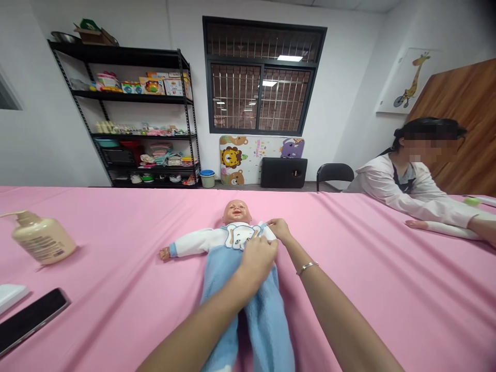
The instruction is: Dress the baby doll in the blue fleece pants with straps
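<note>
A baby doll point(237, 213) lies on its back, head toward the far side, dressed in a blue and white romper point(220, 262) with an animal face on the chest. My left hand point(259, 257) reaches across the chest, its fingers closed on the romper near the shoulder on the right of the picture. Just beyond, my right hand point(279, 229) pinches the white cloth at that same shoulder. The doll's arm on the left stretches out in its sleeve, the hand showing. On the right side, no doll hand shows; my hands cover part of that sleeve.
A pink cloth point(132, 289) covers the table. To the left are a pump bottle point(44, 240), a phone point(33, 320) and a white object point(11, 295). A person point(411, 181) leans on the table at right beside another doll's arm point(445, 228). Shelves point(135, 95) stand behind.
</note>
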`<state>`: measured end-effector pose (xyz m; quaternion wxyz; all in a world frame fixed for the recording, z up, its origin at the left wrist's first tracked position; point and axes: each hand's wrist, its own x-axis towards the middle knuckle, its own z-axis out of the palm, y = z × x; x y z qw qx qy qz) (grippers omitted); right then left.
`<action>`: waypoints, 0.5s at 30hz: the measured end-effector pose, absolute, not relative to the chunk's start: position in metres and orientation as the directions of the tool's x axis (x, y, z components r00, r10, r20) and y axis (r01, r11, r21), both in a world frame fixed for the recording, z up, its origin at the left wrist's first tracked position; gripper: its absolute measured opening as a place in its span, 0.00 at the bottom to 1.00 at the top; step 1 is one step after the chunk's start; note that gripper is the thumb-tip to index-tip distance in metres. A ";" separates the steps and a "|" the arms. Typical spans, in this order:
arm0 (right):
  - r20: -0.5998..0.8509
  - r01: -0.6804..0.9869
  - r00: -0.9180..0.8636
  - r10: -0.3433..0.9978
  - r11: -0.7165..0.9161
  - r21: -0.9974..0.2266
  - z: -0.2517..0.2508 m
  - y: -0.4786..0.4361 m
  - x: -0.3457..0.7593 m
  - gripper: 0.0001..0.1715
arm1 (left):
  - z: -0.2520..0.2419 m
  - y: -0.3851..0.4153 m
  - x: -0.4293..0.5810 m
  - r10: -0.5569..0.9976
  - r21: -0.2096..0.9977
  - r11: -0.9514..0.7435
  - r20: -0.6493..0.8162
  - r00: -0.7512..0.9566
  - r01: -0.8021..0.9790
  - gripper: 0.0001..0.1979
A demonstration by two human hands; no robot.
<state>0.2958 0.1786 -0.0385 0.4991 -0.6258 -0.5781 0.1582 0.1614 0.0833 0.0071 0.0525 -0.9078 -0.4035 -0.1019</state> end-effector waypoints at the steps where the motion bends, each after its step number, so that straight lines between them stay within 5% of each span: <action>1: 0.375 0.570 0.279 0.884 0.162 -0.805 -0.036 0.185 0.291 0.18 | 0.006 0.077 0.164 0.720 -0.006 -0.675 0.213 0.661 0.737 0.14; 9: 0.336 0.593 0.238 0.911 0.138 -0.793 -0.034 0.197 0.275 0.21 | -0.011 0.067 0.172 0.798 0.079 -0.601 0.114 0.592 0.795 0.16; 15: 0.291 0.679 0.179 0.940 0.096 -0.727 -0.050 0.166 0.304 0.16 | -0.027 0.080 0.169 0.693 0.265 -0.721 0.261 0.672 0.640 0.18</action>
